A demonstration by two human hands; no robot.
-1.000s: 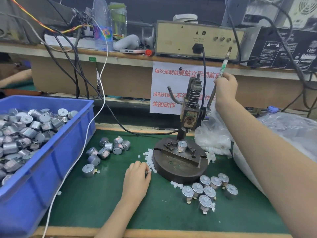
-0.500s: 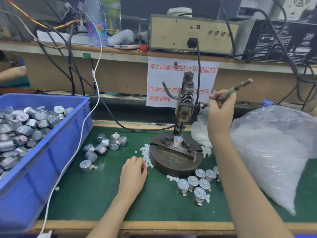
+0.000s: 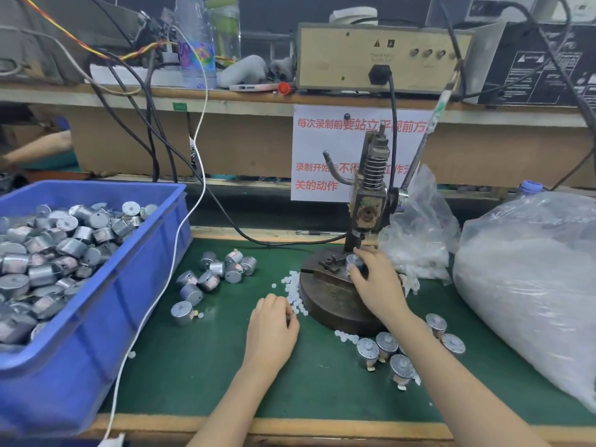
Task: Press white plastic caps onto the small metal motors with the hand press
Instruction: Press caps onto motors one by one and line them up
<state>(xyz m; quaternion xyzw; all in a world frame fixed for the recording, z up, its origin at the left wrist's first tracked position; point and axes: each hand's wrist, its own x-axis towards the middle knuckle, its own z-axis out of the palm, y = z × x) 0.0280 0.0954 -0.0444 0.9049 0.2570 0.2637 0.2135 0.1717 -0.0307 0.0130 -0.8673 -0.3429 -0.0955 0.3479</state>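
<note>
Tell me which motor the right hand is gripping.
The motor seated on the hand press fixture; the right hand grips it. The others lie loose on the green mat or piled in the blue bin.

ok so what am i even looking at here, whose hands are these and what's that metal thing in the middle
This is a single picture from a camera worn on a person's head, looking down at their own two hands at a workbench. The metal thing is a small hand press: a spring-loaded post on a round base, with a long lever standing up at its right. The right hand grips a small metal motor seated under the press. The left hand lies on the green mat at a heap of white plastic caps; whether it pinches one I cannot tell. The blue bin on the left is full of motors. There are also loose motors beside it and more motors by the right forearm. A clear bag sits far right.
</note>
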